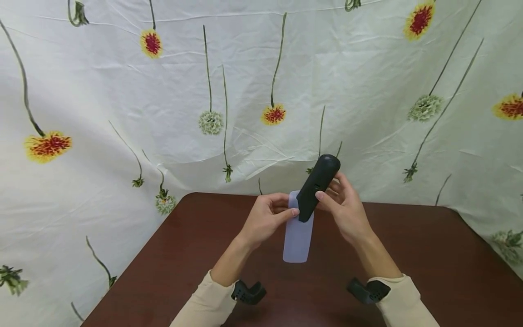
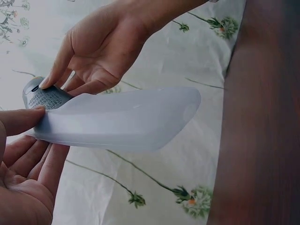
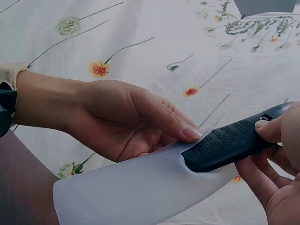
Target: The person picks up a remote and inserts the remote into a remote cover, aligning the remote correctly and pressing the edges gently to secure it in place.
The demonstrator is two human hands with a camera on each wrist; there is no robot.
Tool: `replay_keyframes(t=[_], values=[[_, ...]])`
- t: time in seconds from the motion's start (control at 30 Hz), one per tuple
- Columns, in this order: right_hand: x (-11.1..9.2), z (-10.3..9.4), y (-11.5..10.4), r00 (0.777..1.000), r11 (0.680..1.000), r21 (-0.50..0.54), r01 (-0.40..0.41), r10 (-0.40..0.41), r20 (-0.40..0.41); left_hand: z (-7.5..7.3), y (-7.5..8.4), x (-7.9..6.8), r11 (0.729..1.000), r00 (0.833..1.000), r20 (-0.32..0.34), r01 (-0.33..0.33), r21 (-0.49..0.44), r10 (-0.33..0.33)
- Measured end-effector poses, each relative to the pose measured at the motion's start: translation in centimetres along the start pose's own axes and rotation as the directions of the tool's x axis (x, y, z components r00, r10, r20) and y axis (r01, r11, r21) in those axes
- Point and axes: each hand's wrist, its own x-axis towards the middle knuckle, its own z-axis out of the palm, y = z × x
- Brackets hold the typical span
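Note:
A black remote control (image 1: 320,181) is tilted, its lower end at the mouth of a translucent whitish sleeve (image 1: 297,243). Small print covers the remote's visible face in the right wrist view. My left hand (image 1: 266,217) pinches the sleeve near its upper end, its thumb by the remote's lower end. With thumb and fingers, my right hand (image 1: 346,210) grips the remote about its middle. The sleeve (image 2: 126,119) stretches away from both hands in the left wrist view. How far the remote sits inside it I cannot tell.
Below the hands lies a dark reddish-brown table (image 1: 163,277). A white cloth (image 1: 359,91) printed with flowers hangs behind it and along its sides. Each wrist wears a black camera mount (image 1: 249,293) over a cream sleeve cuff.

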Motion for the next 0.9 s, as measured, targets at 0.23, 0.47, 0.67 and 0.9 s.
replay_keyframes(t=[0.23,0.47,0.67,0.9], values=[[-0.1,-0.2,-0.8,0.998,0.999,-0.008,0.042,-0.042,0.035,0.2,0.8,-0.3,0.999,0.999,0.016,-0.03,0.043,0.029],[-0.4,-0.6,-1.2,0.995,0.998,-0.016,0.058,-0.056,0.077,0.4,1.5,-0.7,0.998,0.999,0.045,-0.029,0.059,0.026],[-0.5,-0.5,-1.7,0.993,0.997,-0.017,0.081,-0.079,0.083,0.6,2.0,-1.0,0.997,0.998,0.04,-0.051,0.051,0.049],[-0.6,-0.3,-2.1,0.994,0.995,-0.027,0.097,-0.095,0.062,0.9,2.5,-1.1,0.997,0.997,0.026,-0.068,0.04,0.067]])
